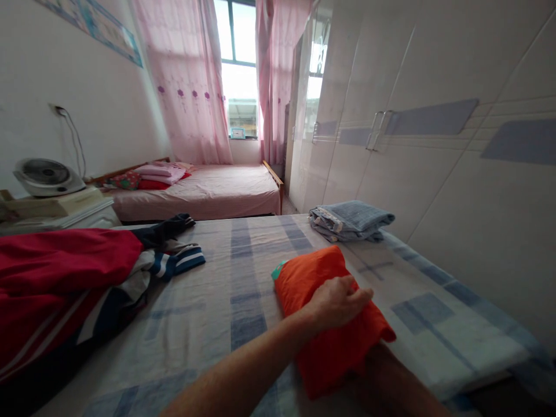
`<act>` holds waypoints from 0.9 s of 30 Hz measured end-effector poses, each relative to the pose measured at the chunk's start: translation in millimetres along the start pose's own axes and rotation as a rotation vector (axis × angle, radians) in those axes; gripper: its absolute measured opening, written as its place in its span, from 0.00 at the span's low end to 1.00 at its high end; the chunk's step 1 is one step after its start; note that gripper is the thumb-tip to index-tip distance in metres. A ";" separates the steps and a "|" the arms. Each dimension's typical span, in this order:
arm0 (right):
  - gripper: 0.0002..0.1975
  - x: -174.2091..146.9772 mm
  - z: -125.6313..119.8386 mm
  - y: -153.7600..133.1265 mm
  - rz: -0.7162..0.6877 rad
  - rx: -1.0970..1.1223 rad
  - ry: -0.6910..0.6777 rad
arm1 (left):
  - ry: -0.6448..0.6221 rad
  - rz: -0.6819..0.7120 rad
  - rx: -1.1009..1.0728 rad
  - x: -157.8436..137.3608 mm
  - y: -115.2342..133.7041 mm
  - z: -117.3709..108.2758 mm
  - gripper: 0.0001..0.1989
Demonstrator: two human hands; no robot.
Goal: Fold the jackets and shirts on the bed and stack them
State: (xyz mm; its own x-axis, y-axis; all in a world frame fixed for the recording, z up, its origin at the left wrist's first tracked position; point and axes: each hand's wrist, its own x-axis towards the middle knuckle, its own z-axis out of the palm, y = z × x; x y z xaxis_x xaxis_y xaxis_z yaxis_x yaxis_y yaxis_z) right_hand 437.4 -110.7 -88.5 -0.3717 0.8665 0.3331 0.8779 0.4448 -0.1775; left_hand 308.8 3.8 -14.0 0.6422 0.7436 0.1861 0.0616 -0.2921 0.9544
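A folded orange garment with a green patch at its far left corner is held slightly tilted above the near part of the bed. On top of it lies my left hand, fingers bent and closed against the cloth. My right forearm comes in from the lower right and passes underneath the garment. The cloth hides my right hand, so its fingers do not show. Beyond, near the bed's far right corner, sits a folded blue-grey stack of cloth.
A heap of red, navy and white clothes covers the left side of the checked bed sheet. A white fan stands behind it. Wardrobe doors line the right. A second bed stands below the window.
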 end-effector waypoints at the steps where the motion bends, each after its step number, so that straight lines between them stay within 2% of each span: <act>1: 0.17 -6.4 -17.9 -0.3 -0.032 0.029 -0.020 | -0.034 0.035 0.087 -5.5 3.6 -1.0 0.09; 2: 0.16 -10.1 -37.0 -1.2 -0.050 0.063 -0.024 | -0.058 0.085 0.193 -12.4 8.5 -4.3 0.09; 4: 0.16 -6.8 -72.0 -5.4 0.020 0.080 0.094 | -0.008 0.213 0.442 -27.9 18.4 -16.0 0.10; 6: 0.19 11.4 -92.1 -11.9 0.124 0.068 0.217 | 0.108 0.313 0.696 -42.6 23.0 -30.7 0.12; 7: 0.20 24.7 -94.3 -14.4 0.151 0.065 0.249 | 0.154 0.331 0.783 -49.1 22.1 -37.3 0.13; 9: 0.23 54.2 -83.2 -14.4 0.138 0.060 0.222 | 0.173 0.350 0.910 -60.9 13.7 -46.4 0.13; 12: 0.26 91.2 -40.8 3.2 0.113 0.059 0.061 | 0.057 0.341 1.006 -75.9 -10.8 -47.9 0.17; 16: 0.27 112.0 12.2 37.3 0.158 0.095 -0.178 | -0.052 0.288 1.029 -86.7 -44.1 -37.8 0.29; 18: 0.29 114.9 22.4 46.0 0.228 0.091 -0.246 | -0.057 0.269 1.028 -87.2 -52.7 -32.9 0.30; 20: 0.30 115.6 22.7 48.5 0.271 0.102 -0.271 | -0.056 0.252 1.029 -86.2 -55.3 -29.8 0.30; 21: 0.30 114.8 20.8 48.7 0.284 0.112 -0.248 | -0.050 0.247 1.030 -85.9 -55.1 -29.1 0.29; 23: 0.29 110.0 15.8 49.9 0.355 0.115 -0.101 | -0.038 0.244 1.031 -86.0 -54.0 -28.9 0.29; 25: 0.29 101.4 11.1 54.0 0.504 0.111 0.100 | -0.026 0.255 1.026 -87.0 -53.9 -29.5 0.28; 27: 0.29 91.8 6.0 60.0 0.650 0.205 0.164 | -0.013 0.274 1.018 -88.2 -55.5 -30.3 0.28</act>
State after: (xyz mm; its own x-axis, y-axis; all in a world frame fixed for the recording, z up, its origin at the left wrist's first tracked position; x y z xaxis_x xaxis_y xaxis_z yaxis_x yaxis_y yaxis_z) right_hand 454.1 -3.1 -74.2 0.2739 0.9332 0.2324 0.8262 -0.1046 -0.5537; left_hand 225.5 -27.4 -76.3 0.7393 0.5707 0.3575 0.5212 -0.8211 0.2328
